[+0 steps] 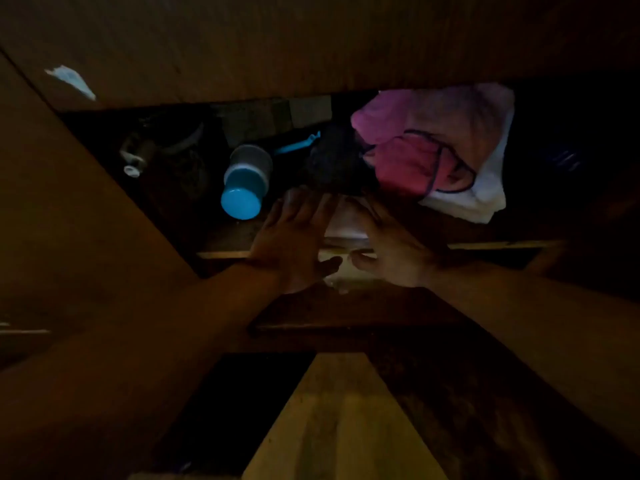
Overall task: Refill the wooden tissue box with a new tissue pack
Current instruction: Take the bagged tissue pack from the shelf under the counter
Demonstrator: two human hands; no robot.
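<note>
Head view: your left hand (294, 233) and right hand (391, 244) clasp a pale tissue pack (344, 220) from either side, low in a dark cupboard, beside a blue-capped jar (244, 183).

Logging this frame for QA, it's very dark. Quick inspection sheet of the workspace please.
Surface: dark wooden shelf edge inside a cupboard; dim light.
Job's things: pale tissue pack between both hands at the shelf front; wooden tissue box not identifiable.
Clutter: blue-capped clear container lying on its side, left of the hands; pink cloth bundle to the right; dark lump between them, unclear what.
Grippers: left hand and right hand flank the pack, fingers extended; grip not certain.
Cables: nothing seen.
Surroundings: wooden panel above, with a torn pale scrap stuck on it.
</note>
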